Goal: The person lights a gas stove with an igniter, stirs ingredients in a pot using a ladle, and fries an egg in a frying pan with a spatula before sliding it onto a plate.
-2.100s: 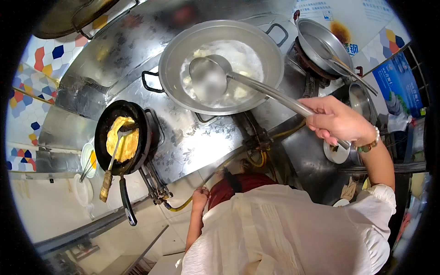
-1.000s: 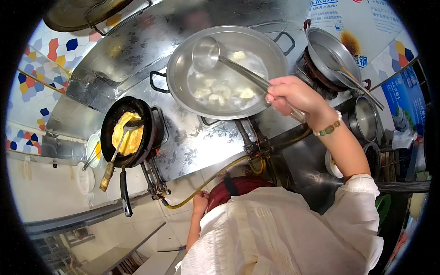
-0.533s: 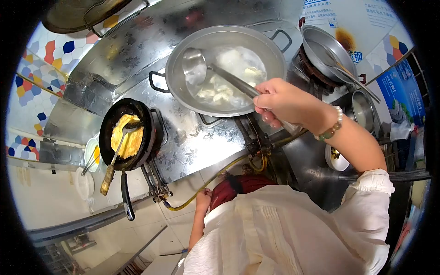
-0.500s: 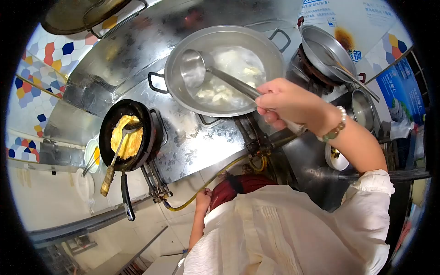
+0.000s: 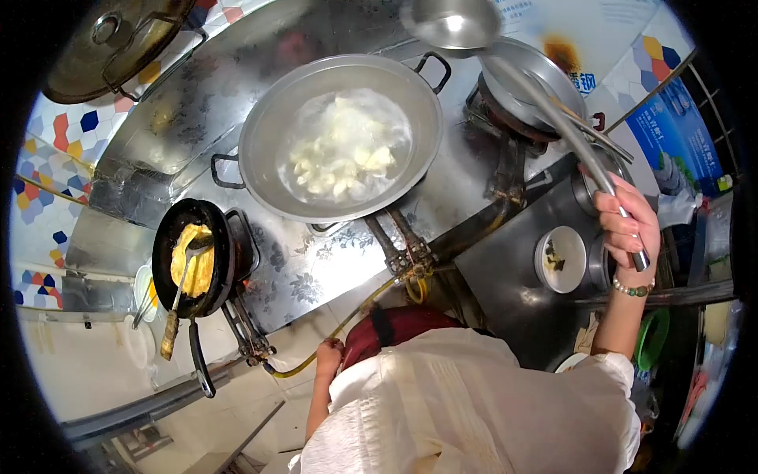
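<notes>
My right hand (image 5: 632, 225) is closed round the long metal handle of a ladle (image 5: 545, 91), whose bowl is raised near the back, above the burner area on the right. A wide metal pot (image 5: 257, 142) sits left of the ladle, with pale pieces (image 5: 343, 162) in bubbling, steaming water. My left hand (image 5: 329, 357) hangs low beside the dark red cloth (image 5: 362, 344) at my waist; its fingers are too small and partly hidden to read. A white bowl (image 5: 575, 272) with some dark and yellow bits stands to the left of my right hand.
A black frying pan (image 5: 162, 272) on the left burner holds a yellow egg sheet (image 5: 199, 280) and a wooden-handled spatula (image 5: 171, 328). Another metal pan (image 5: 572, 75) stands at the back right. A large lid (image 5: 71, 47) is at upper left; a yellow hose (image 5: 316, 363) runs below the stove.
The ladle has left the pot, going up and to the right. My right hand has swung right and down, toward the right-hand counter. My left hand stays by the red cloth.
</notes>
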Motion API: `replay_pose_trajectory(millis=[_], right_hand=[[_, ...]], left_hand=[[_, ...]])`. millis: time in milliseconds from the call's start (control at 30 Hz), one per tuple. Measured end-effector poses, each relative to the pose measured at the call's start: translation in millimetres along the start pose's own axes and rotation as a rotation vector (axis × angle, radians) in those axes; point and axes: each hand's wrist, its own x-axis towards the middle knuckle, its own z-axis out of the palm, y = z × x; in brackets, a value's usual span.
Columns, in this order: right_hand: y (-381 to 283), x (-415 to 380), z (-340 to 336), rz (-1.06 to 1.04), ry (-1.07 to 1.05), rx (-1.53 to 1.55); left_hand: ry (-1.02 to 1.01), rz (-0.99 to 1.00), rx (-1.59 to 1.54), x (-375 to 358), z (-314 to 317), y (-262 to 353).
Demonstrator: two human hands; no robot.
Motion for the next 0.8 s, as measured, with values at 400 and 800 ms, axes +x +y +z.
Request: replay_pose_trajectory(millis=[400,800], right_hand=[[-32.6,45.9,-168.0,-0.424,0.770,-1.880],[18.7,77.9,-51.8,-0.342,0.262,-1.134]], left_hand=[[-0.019,-0.141,0.071,10.4,17.0,-8.9],[0.026,0.018,0.248,16.3,27.2,-43.9]])
